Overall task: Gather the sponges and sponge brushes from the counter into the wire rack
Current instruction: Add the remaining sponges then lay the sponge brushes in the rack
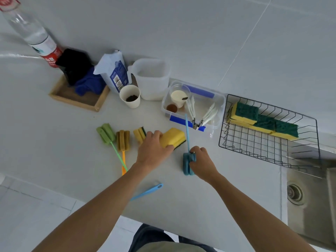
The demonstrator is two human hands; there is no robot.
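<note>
Sponges (261, 120) lie stacked in the wire rack (269, 148) beside the sink (309, 206).

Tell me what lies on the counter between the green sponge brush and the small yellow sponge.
The brown sponge brush with an orange handle, seen in the head view.

Left hand (153, 149) gripping yellow sponge (172, 138), right hand (201, 160) holding blue sponge brush (188, 163), wire rack (269, 142) holding sponges
</note>
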